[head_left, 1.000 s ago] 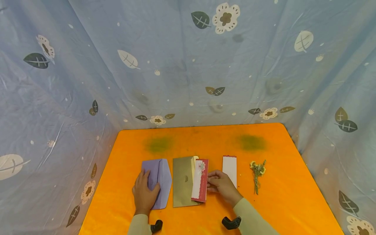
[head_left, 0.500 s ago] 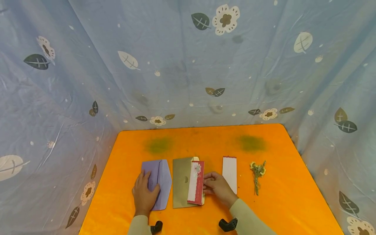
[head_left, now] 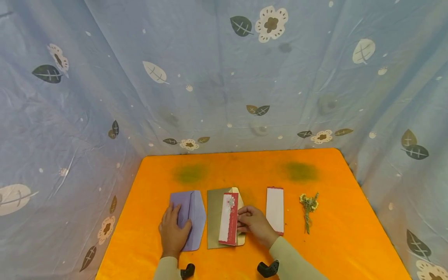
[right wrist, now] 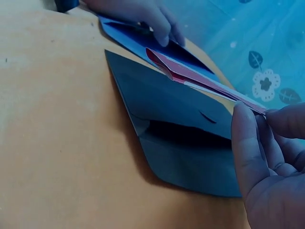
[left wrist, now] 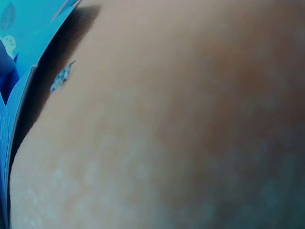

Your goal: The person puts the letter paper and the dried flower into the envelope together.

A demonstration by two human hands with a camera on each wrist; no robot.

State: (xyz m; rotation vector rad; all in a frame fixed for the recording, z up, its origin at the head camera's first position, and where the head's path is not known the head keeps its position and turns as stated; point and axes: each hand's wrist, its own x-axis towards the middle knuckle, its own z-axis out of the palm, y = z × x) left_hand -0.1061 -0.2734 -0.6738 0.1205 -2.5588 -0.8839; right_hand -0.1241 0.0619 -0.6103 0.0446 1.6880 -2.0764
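My left hand [head_left: 174, 233] rests on the purple envelope [head_left: 198, 223], fingers spread and thumb beside its raised flap fold. In the left wrist view only the edge of this envelope [left wrist: 21, 95] shows, tinted blue. My right hand [head_left: 257, 225] pinches a folded red and white card [head_left: 229, 217] with a flower print by its right edge. The card is over the gold envelope [head_left: 214, 221], whose flap lies open to the right. In the right wrist view the card [right wrist: 200, 81] is held above the envelope [right wrist: 167, 95], and the envelope's mouth gapes.
A second white card with red ends [head_left: 275, 206] lies right of my right hand. Farther right is a small bunch of dried yellow flowers [head_left: 308, 206]. An orange cloth [head_left: 336, 241] covers the table, with a blue patterned curtain [head_left: 210, 77] around it.
My right hand has moved left with the card, bringing it further over the gold envelope. The left hand stays on the purple envelope.
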